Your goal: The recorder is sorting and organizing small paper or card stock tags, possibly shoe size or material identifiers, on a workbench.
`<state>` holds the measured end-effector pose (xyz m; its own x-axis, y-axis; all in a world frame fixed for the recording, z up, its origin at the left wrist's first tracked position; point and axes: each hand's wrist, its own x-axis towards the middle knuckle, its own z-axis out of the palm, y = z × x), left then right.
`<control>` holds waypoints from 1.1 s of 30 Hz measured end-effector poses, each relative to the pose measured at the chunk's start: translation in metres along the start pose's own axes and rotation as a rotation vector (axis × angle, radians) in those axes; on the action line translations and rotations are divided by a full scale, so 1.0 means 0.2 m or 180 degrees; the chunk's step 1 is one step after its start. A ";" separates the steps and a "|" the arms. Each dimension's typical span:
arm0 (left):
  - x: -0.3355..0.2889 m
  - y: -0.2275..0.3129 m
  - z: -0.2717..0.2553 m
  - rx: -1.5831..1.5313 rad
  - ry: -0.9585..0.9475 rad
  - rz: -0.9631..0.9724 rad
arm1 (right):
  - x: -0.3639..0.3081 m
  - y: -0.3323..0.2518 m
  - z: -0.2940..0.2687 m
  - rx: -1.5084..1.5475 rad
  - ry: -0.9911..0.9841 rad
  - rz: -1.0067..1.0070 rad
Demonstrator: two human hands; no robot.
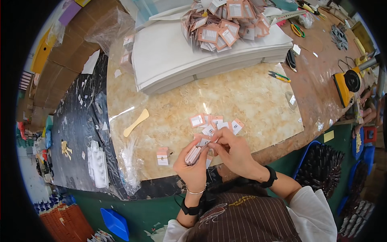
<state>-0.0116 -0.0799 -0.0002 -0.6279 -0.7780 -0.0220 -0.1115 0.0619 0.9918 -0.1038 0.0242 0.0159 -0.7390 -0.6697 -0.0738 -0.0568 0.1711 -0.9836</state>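
Observation:
My left hand (191, 167) is closed around a small stack of pink-and-white tags (194, 154), their edges facing up. At the top of that stack, the fingers of my right hand (234, 153) are pinched together; whether a single tag or something smaller is between them is hidden. Just beyond my hands lie several loose tags (197, 120) on the marbled board. A squared bundle of tags (163, 156) with a thin band around it sits to the left of my left hand.
Behind the board's middle stands a thick stack of white sheets (169, 60), topped by a heap of tags (227, 34). A cream spatula-shaped tool (136, 123) and clear plastic bags (131, 165) lie left. Thread snips (279, 76) and a yellow-black device (344, 86) are at right.

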 end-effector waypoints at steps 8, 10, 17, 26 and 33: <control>0.07 -0.05 -0.07 0.0656 -0.0680 0.0644 | 0.15 0.09 -0.13 0.1627 -0.1114 0.1078; 0.08 -0.07 -0.07 0.0550 -0.0780 0.0214 | 0.19 0.10 -0.15 0.1411 -0.0871 0.0987; 0.13 -0.25 -0.11 -0.0464 -0.0760 -0.1343 | 0.47 0.33 -0.21 0.0627 0.0206 0.0725; 0.14 -0.29 -0.29 -0.0839 -0.0286 -0.1646 | 0.31 0.34 -0.19 -0.1486 0.0879 -0.0374; 0.13 -0.24 -0.38 -0.0878 -0.0222 -0.1428 | -0.17 0.30 0.01 -0.2460 -0.1335 -0.1428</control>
<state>0.0361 -0.1502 -0.0383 -0.6159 -0.6462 -0.4507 -0.1800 -0.4415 0.8790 -0.0807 0.0549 -0.0412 -0.2523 -0.9643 0.0805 -0.8068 0.1637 -0.5676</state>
